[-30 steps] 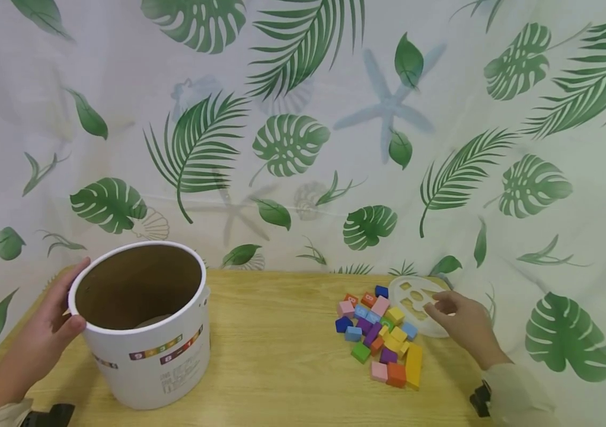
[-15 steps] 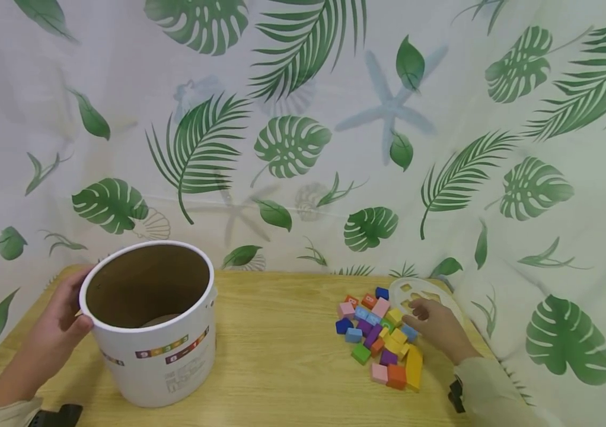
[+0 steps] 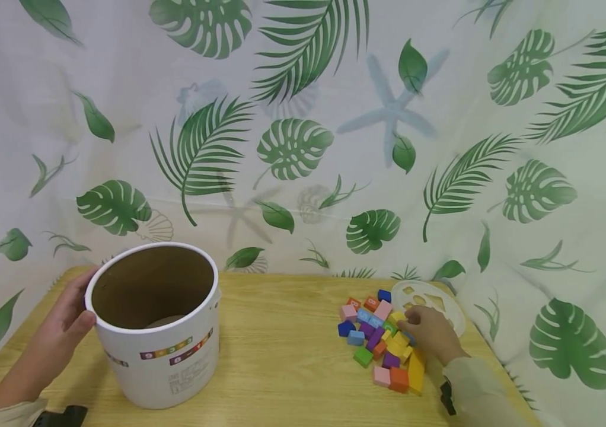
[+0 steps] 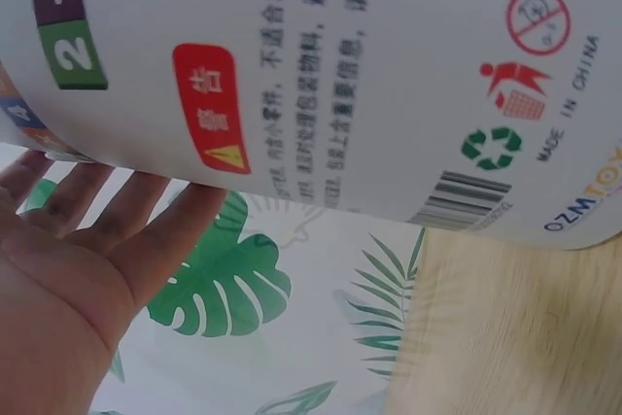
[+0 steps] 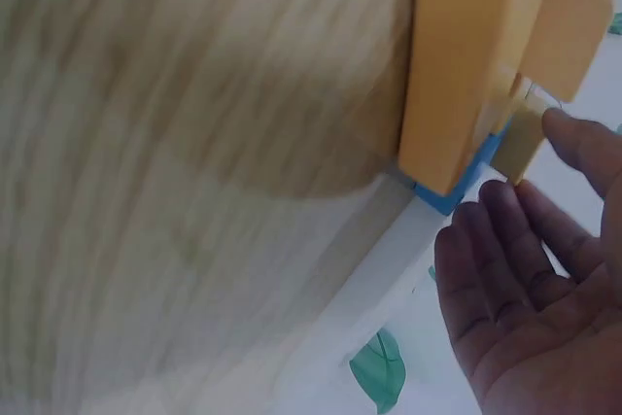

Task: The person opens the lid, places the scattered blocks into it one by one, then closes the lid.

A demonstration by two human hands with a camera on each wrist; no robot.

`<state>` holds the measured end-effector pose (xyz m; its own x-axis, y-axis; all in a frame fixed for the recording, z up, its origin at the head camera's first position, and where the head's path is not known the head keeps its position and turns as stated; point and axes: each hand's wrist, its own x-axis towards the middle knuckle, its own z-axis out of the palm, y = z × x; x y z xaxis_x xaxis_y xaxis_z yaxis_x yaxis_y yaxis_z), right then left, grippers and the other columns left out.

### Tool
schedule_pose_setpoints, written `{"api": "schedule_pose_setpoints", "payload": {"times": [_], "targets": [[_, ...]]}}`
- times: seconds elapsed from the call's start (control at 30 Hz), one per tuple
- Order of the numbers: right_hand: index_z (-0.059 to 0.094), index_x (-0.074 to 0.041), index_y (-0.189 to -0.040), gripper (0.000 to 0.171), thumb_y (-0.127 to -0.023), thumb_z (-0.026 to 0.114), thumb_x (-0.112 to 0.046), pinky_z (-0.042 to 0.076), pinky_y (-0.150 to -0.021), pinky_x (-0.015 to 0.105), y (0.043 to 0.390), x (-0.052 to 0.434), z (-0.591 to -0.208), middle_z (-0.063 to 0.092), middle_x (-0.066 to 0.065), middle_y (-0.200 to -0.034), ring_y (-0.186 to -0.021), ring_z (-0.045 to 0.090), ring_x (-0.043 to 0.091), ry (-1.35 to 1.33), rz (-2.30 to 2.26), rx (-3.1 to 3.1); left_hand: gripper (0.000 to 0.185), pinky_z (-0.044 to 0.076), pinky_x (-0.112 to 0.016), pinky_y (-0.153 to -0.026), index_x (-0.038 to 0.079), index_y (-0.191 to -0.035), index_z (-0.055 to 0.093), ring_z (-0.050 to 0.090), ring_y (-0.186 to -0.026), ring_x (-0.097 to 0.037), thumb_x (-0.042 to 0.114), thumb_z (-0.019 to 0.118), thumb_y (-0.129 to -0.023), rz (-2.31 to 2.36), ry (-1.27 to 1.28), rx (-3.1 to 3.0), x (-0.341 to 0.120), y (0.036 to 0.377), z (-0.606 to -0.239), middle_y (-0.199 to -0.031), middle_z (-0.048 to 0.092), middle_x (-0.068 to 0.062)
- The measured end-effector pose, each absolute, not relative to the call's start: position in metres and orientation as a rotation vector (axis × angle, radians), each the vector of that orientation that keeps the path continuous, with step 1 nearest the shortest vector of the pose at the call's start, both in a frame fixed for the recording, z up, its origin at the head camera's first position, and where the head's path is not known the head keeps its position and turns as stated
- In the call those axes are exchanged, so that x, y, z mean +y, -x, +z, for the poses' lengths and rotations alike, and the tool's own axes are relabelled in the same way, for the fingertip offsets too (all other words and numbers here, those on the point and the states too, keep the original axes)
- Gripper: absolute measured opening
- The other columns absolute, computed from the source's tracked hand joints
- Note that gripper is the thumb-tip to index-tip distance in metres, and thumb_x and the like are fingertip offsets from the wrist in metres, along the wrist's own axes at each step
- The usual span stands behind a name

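My left hand [image 3: 63,332] holds the left side of a large white bucket [image 3: 185,362], thumb at the front by the rim and the other fingers behind. In the left wrist view those fingers lie against the printed outer wall of the bucket [image 4: 321,133]. My right hand [image 3: 433,335] reaches over the right side of a pile of coloured wooden blocks [image 3: 375,338]. In the right wrist view, the thumb and fingertips of my right hand [image 5: 554,298] are right at a yellow block [image 5: 522,138], spread around its edge, behind a long orange-yellow block [image 5: 462,75].
A pale round plate with cut-out shapes [image 3: 460,323] lies behind the pile, partly under the right hand. A leaf-printed curtain [image 3: 303,237] hangs behind the wooden table [image 3: 281,356]. Inside the bucket, a light round bottom [image 3: 166,320] shows.
My right hand has moved left and slightly down, from over the plate to the edge of the block pile. The bucket has shifted slightly right with my left hand on it.
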<state>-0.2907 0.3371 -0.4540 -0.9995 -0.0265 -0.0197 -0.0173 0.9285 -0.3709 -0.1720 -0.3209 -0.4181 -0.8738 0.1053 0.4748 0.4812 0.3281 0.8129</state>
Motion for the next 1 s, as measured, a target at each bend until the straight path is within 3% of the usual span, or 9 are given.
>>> {"api": "schedule_pose_setpoints", "payload": {"times": [0.43, 0.67, 1.0], "targets": [[0.07, 0.002, -0.113, 0.037, -0.093, 0.075, -0.029, 0.054, -0.086, 0.052, 0.288, 0.339, -0.453, 0.071, 0.012, -0.101, -0.089, 0.063, 0.026, 0.001, -0.582, 3.097, 0.064, 0.041, -0.01, -0.093, 0.026, -0.167, 0.017, 0.036, -0.135, 0.007, 0.016, 0.048, -0.111, -1.508, 0.49, -2.349, -0.319, 0.174, -0.416, -0.163, 0.029, 0.011], [0.07, 0.005, -0.113, 0.036, -0.091, 0.073, -0.023, 0.052, -0.09, 0.058, 0.282, 0.339, -0.446, 0.071, 0.02, -0.108, -0.1, 0.066, 0.038, 0.149, -0.649, 3.243, 0.065, 0.041, -0.01, -0.093, 0.027, -0.167, 0.018, 0.035, -0.136, 0.007, 0.017, 0.049, -0.11, -1.505, 0.477, -2.353, -0.319, 0.173, -0.418, -0.163, 0.029, 0.012], [0.07, 0.001, -0.115, 0.029, -0.093, 0.073, -0.018, 0.054, -0.09, 0.054, 0.278, 0.318, -0.42, 0.07, 0.017, -0.11, -0.102, 0.065, 0.035, 0.321, -0.705, 3.388, 0.064, 0.041, -0.01, -0.093, 0.025, -0.167, 0.018, 0.035, -0.135, 0.007, 0.017, 0.048, -0.111, -1.499, 0.493, -2.339, -0.32, 0.174, -0.419, -0.162, 0.029, 0.012]]}}
